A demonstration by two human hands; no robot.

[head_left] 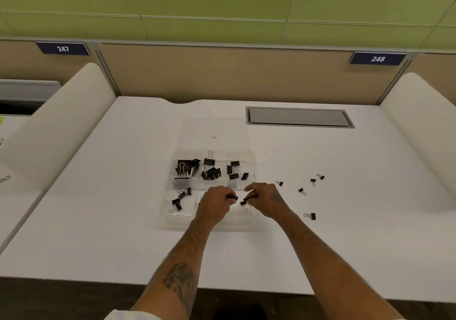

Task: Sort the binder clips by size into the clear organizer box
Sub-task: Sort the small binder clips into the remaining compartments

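Observation:
The clear organizer box (165, 211) lies open on the white desk, its lid (214, 128) folded back. Large black binder clips (186, 169) fill the back left compartment, medium ones (211, 171) the back middle, smaller ones (235, 170) the back right. A few small clips (179, 200) lie in the front left compartment. My left hand (214, 203) hovers over the front middle of the box, pinching a small black clip (232, 197). My right hand (265, 200) is over the front right compartment, fingers closed on another small clip (248, 199); a clip (243, 204) lies just below.
Several small loose clips lie on the desk right of the box, among them one at the front (311, 215), one in the middle (301, 191) and one farther back (320, 176). A grey cable hatch (299, 117) sits behind. White dividers (56, 122) flank the desk.

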